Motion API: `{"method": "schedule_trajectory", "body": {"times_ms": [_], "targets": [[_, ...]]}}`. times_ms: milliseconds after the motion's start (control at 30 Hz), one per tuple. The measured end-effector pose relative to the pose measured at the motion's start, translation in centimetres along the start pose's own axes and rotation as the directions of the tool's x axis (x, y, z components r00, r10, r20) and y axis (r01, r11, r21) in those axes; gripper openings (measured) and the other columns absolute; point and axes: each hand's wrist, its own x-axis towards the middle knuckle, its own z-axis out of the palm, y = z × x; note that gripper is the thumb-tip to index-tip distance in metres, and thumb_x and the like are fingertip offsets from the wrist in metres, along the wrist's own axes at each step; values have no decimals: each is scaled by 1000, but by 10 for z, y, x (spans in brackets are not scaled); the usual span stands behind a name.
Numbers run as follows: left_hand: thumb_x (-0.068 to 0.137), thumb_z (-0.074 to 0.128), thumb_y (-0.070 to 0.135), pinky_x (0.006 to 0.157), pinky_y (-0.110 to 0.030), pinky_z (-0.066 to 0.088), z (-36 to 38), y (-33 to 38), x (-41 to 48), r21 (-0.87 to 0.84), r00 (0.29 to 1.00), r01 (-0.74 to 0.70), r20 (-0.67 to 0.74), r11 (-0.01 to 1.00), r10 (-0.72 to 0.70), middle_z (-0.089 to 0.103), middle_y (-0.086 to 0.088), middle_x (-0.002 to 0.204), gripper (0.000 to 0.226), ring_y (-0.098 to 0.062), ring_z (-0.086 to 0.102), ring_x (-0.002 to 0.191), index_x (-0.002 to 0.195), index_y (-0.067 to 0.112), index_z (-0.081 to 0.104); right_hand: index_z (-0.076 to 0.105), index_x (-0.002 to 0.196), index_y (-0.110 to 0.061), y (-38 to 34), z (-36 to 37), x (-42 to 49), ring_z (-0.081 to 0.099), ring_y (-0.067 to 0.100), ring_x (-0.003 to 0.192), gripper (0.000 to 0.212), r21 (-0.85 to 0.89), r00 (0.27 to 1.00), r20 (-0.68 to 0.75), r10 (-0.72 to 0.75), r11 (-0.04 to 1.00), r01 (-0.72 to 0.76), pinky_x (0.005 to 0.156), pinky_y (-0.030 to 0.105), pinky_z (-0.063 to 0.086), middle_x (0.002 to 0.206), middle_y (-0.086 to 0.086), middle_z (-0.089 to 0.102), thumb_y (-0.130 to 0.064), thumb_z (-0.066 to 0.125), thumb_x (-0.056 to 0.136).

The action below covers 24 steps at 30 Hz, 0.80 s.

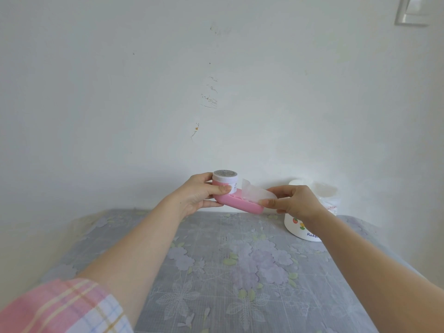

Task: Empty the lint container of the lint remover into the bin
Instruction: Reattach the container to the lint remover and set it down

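I hold a pink lint remover in the air above the table's far edge. Its white round head with a metal mesh points up at the left. My left hand grips the remover around that head. A translucent lint container sits tilted on the pink body, its left end lifted off. My right hand pinches the container's right end. A small white bin with fruit stickers and blue lettering stands on the table behind my right hand, lined with a clear bag.
The table carries a grey cloth with purple flowers and reaches the white wall behind. A pink plaid sleeve covers my left upper arm at the lower left. A white fitting hangs on the wall, top right.
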Motion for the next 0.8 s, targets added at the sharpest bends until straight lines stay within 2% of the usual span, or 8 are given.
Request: {"method": "schedule_trajectory", "body": {"times_ms": [67,133,200,433,500,567,633,800], "targets": [[79,72,5,73,-28,61,0,0,-1,-2,1000,2,2,1000,-2,62,-16,126,43,-26,64,105,120,9,60,75,98,-11,1,0,1,58,20,79,41,13,1000,-9,2,1000,-2,73,29,53,87,-3,72,-21,87,59],[79,72,4,72,-27,61,1,-1,-1,-3,1000,1,-2,1000,-1,62,-16,126,44,-25,64,104,121,9,60,75,97,-12,1,1,0,57,20,74,40,-12,1000,-15,-2,1000,2,57,18,49,82,-5,71,-21,87,60],[79,72,4,72,-27,61,1,-1,-1,-9,1000,1,-8,1000,-1,63,-15,125,44,-25,64,105,121,9,60,74,97,-13,-2,2,-2,56,20,70,37,-27,1000,-18,-9,1000,9,40,9,37,79,-6,68,-21,86,63],[79,72,3,69,-26,61,0,0,-1,-1,1000,-2,-11,1000,2,64,-12,119,42,-22,65,99,118,10,61,72,98,-14,-3,2,-1,52,18,67,35,-52,1000,-11,-28,998,27,33,8,32,76,-7,65,-20,85,66],[79,72,3,68,-26,61,-1,1,-2,-23,1000,-1,-11,1000,0,65,-10,114,35,-21,66,96,111,11,63,73,98,-14,-3,3,-1,56,18,71,36,-38,1000,-9,-24,999,24,39,8,39,81,-6,68,-20,85,65],[79,72,3,69,-27,61,-1,1,-2,-38,1000,2,0,999,-2,66,-9,110,29,-21,66,95,104,14,64,74,100,-11,-2,3,1,61,19,79,40,6,1000,-3,-21,1000,21,59,15,52,89,-3,72,-19,86,63],[79,72,4,73,-29,61,1,2,-3,-14,1000,0,12,1000,0,66,-9,112,31,-23,66,99,108,13,64,75,101,-11,-2,4,2,62,18,81,40,12,1000,14,-14,1000,14,74,25,55,91,-1,73,-19,86,63],[79,72,4,74,-29,61,4,0,-4,-26,1000,6,23,1000,-5,66,-8,109,38,-23,65,98,115,11,62,77,95,-16,-6,7,4,59,19,74,40,-20,1000,8,-3,1000,3,76,33,52,88,2,75,-23,89,57]]}}
